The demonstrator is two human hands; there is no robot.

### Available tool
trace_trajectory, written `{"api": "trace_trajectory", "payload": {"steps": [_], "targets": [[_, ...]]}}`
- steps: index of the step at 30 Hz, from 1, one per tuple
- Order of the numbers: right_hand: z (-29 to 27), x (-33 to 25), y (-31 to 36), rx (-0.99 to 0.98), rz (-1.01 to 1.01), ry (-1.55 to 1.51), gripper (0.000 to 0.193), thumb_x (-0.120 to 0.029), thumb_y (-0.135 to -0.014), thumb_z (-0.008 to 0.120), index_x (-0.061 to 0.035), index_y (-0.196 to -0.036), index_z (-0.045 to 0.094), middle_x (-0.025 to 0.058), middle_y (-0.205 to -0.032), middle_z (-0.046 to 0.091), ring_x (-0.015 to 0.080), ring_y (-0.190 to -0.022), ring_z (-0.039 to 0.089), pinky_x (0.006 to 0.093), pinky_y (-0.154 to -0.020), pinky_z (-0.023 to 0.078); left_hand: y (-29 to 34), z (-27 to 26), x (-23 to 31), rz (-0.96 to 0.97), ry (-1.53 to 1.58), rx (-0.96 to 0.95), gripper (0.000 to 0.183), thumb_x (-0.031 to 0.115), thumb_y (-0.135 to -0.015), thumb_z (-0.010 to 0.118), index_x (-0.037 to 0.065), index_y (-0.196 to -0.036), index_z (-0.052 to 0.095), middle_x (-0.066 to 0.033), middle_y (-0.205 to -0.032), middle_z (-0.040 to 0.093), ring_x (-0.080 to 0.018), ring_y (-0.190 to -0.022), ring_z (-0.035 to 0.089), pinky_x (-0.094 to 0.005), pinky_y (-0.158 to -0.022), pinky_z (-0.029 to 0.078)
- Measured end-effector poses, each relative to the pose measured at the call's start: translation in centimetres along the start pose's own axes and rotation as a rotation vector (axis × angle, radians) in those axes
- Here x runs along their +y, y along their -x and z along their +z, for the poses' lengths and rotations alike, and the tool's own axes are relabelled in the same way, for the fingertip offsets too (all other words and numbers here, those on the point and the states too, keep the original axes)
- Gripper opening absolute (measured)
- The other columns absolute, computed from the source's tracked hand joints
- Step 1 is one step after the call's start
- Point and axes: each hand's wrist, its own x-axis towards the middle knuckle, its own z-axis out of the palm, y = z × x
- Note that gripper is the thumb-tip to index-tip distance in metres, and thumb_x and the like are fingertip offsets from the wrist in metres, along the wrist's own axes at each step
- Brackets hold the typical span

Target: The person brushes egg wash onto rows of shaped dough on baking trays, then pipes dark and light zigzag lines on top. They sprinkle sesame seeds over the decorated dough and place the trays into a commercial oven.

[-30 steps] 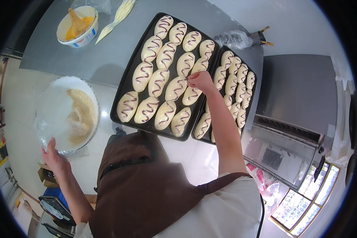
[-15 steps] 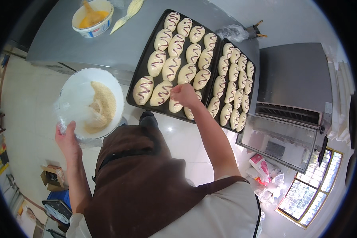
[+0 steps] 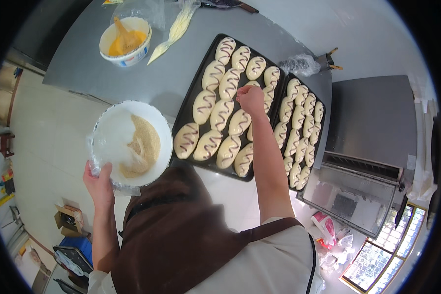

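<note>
Seen from above, the person's brown apron fills the lower middle, with bare forearms reaching forward on both sides. The left hand clasps the near left rim of a white bowl, thumb upward at the edge, with clear plastic film bunched beside the fingers. Fine tan crumbs lie along the bowl's right side. The right arm stretches straight ahead, and the right hand hangs over a black baking tray, fingers curled in and gathered close; whether they pinch anything cannot be seen. On that tray sit rows of plump, pale oval buns, each striped with a dark zigzag. The hand and forearm block the view of several buns toward the tray's right side. Close along its right edge lies a second black tray of similar striped buns, partly hidden behind the arm. Both trays rest on a dark grey table. Farther back on it, to the left, stand a white tub of orange-yellow liquid with a wooden-handled brush in it and, beside that, a pale-filled piping bag. Crumpled plastic wrap lies beyond the trays.
</note>
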Motion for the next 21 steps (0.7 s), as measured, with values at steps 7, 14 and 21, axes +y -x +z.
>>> {"api": "trace_trajectory", "payload": {"steps": [7, 14, 21], "targets": [[-1.7, -2.5, -7.2, 0.064, 0.135, -0.075, 0.020, -0.012, -0.080, 0.073, -0.0016, -0.097, 0.078, 0.0146, -0.089, 0.077, 0.0270, -0.087, 0.076, 0.0352, -0.079, 0.059, -3.3, 5.3, 2.7, 0.022, 0.015, -0.004, 0.023, 0.006, -0.088, 0.072, 0.000, -0.110, 0.065, -0.0020, -0.097, 0.067, -0.0089, -0.083, 0.059, -0.0271, -0.077, 0.048], [0.4, -17.1, 4.9, -0.650, -0.462, -0.294, 0.020, -0.004, -0.086, 0.071, 0.0052, -0.104, 0.073, 0.0175, -0.097, 0.076, 0.0229, -0.085, 0.075, 0.0364, -0.078, 0.060, -5.1, 9.1, 4.5, 0.023, -0.081, -0.152, 0.016, 0.007, -0.087, 0.074, 0.002, -0.097, 0.061, -0.0001, -0.087, 0.064, -0.0067, -0.076, 0.055, -0.0251, -0.069, 0.046], [7.1, -19.7, 10.4, -0.638, -0.497, 0.435, 0.010, -0.009, -0.079, 0.068, -0.0053, -0.083, 0.076, 0.0174, -0.087, 0.074, 0.0363, -0.082, 0.073, 0.0462, -0.071, 0.058, -5.8, 10.9, 5.8, 0.065, -0.070, -0.313, 0.017, 0.006, -0.088, 0.075, 0.002, -0.094, 0.060, -0.0018, -0.089, 0.066, -0.0066, -0.079, 0.058, -0.0253, -0.072, 0.049]]}}
